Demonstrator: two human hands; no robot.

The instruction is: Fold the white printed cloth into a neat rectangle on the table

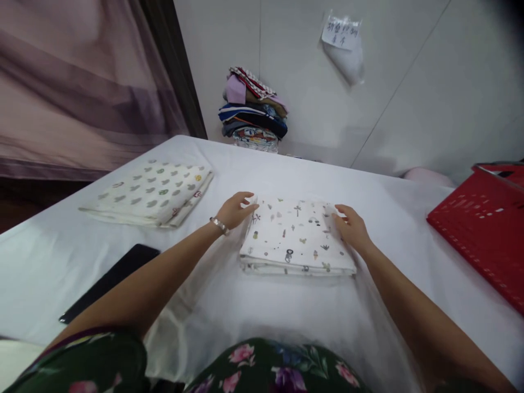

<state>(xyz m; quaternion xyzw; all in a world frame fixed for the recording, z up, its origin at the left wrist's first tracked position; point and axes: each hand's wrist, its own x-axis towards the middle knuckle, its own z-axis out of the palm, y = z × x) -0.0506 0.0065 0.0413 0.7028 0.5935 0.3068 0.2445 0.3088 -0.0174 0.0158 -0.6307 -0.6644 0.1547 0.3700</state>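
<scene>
A folded white cloth [297,232] with small printed plants and figures lies flat in front of me, its thick folded edge facing me. My left hand [235,210], with a bracelet at the wrist, is at its far left corner, thumb and forefinger apart and touching the edge. At the far right corner is my right hand [351,226], fingers parted and slightly curled against the side. Thin clear plastic [176,322] spreads between my forearms and beside the cloth; how it lies around the cloth I cannot tell.
Another folded cloth [153,191] with a grey leaf-like print lies at the left on the white table [245,305]. A flat black object [110,281] is near my left forearm. A red basket [483,229] stands right; folded fabrics [254,114] are stacked by the wall.
</scene>
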